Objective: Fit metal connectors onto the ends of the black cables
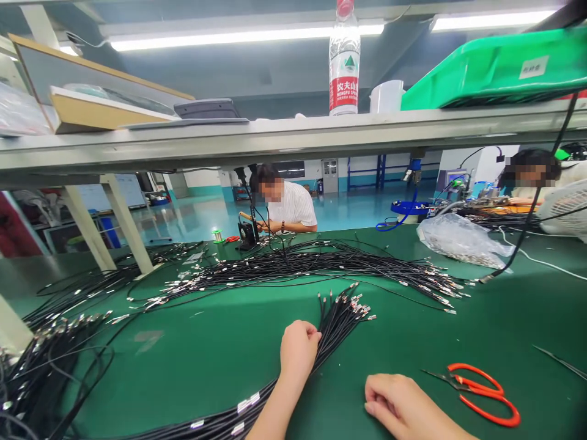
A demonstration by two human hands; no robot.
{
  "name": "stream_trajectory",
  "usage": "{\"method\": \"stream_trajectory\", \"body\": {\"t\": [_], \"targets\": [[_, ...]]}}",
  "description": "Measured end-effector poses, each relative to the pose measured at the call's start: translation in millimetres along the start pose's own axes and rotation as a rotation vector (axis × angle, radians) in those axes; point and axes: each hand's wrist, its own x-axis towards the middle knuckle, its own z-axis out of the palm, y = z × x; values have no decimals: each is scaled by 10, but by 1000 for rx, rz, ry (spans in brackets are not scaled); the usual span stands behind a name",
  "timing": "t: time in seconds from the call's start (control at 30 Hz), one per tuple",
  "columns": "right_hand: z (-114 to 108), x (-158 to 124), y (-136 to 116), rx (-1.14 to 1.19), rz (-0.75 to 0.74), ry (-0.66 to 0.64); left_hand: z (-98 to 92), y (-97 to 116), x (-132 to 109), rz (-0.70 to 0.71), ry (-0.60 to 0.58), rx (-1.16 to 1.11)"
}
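Observation:
A bundle of black cables [337,333] with small metal connector ends runs from the lower left to the middle of the green table. My left hand [300,348] lies at the bundle's left edge, its fingers curled and closed on cables just below the connectors. White labels show further down the bundle. To the right, apart from the cables, my right hand [394,403] rests low over the table with fingers curled in; nothing shows in it. Orange-handled scissors [481,391] lie right of that hand, their blades pointing left.
A long pile of black cables [293,266] lies across the table behind the bundle, with more cables [50,360] at left. Tweezers [559,362] and a plastic bag [463,241] are at right. An overhead shelf [284,137] spans the view. Two people sit beyond.

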Motion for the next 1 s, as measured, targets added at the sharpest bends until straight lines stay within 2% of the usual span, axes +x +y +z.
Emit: {"method": "stream_trajectory", "body": {"t": [0.13,0.23,0.3,0.4,0.47,0.53,0.63,0.7,0.8,0.9,1.0], "targets": [[39,25,69,67,0,27,12,32,37,-18,4,-110],[74,82,169,280,-2,93,3,153,-24,38,5,-178],[51,122,242,484,27,168,21,274,-134,99,-83,-293],[-77,150,337,797,117,325,106,453,-357,159,-349,-492],[-193,144,389,979,167,443,176,539,-489,162,-474,-521],[-298,128,436,1107,196,535,229,584,-573,154,-521,-510],[-399,115,495,1180,247,621,272,592,-607,160,-505,-527],[-437,113,509,1173,263,623,286,586,-601,176,-486,-551],[-472,96,455,1136,195,577,287,614,-615,121,-533,-651],[-478,43,313,1120,127,553,258,706,-667,36,-638,-929],[-461,-31,158,1143,85,489,229,798,-709,38,-695,-1212]]}}
